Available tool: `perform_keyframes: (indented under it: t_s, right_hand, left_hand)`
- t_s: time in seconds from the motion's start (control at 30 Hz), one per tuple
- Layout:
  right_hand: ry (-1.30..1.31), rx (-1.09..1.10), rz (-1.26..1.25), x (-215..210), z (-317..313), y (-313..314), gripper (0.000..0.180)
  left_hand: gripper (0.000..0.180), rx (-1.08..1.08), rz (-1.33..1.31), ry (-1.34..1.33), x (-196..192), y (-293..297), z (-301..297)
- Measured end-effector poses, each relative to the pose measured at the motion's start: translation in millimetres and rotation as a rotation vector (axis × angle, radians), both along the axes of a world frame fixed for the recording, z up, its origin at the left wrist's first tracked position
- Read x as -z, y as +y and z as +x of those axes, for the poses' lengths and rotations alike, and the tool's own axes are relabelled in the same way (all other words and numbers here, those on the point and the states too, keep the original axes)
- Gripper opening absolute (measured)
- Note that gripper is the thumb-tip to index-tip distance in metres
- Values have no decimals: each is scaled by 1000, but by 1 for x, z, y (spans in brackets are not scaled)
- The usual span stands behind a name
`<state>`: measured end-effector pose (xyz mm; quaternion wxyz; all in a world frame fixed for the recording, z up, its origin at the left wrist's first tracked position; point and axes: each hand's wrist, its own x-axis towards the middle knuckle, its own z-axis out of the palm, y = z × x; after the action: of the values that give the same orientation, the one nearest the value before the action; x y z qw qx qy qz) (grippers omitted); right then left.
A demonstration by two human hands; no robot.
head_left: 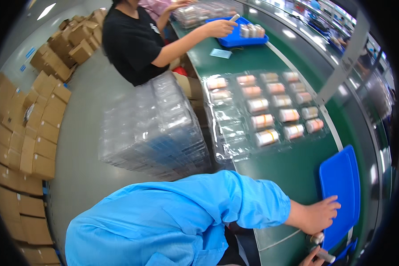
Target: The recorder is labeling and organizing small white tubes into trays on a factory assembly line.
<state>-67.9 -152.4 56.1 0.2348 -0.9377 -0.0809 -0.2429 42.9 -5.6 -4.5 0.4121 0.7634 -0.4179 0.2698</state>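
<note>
My left hand [317, 217], in a light blue sleeve, reaches over the near edge of a long blue tray [341, 175], its fingers apart. Just below its wrist side lies a small silvery cylinder [317, 238]; whether the hand touches it I cannot tell. At the lower edge, my right hand [312, 258] is partly cut off, its fingers closed on a pale cylinder [326, 256]. Farther up the green table, a clear plastic blister tray [228, 128] holds several pale pink and white cylinders [267, 137] with orange bands; one side column has mostly bare pockets.
A tall stack of clear plastic trays [155, 128] stands left of the table. Beyond it, a co-worker in a black shirt [131, 44] holds a cylinder over another blue tray [237, 42]. Cardboard boxes [44, 150] are piled at left. A metal post [341, 66] rises at right.
</note>
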Motion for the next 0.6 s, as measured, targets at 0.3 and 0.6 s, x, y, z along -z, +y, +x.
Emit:
perform_keyframes:
  t_s: [0.3, 0.6]
  right_hand:
    - [-116, -39, 89, 37, 25, -29, 15]
    - [-48, -135, 285, 22, 8, -28, 18]
  left_hand:
    - [7, -201, -87, -181, -33, 47, 23]
    - [23, 114, 8, -16, -42, 44, 9]
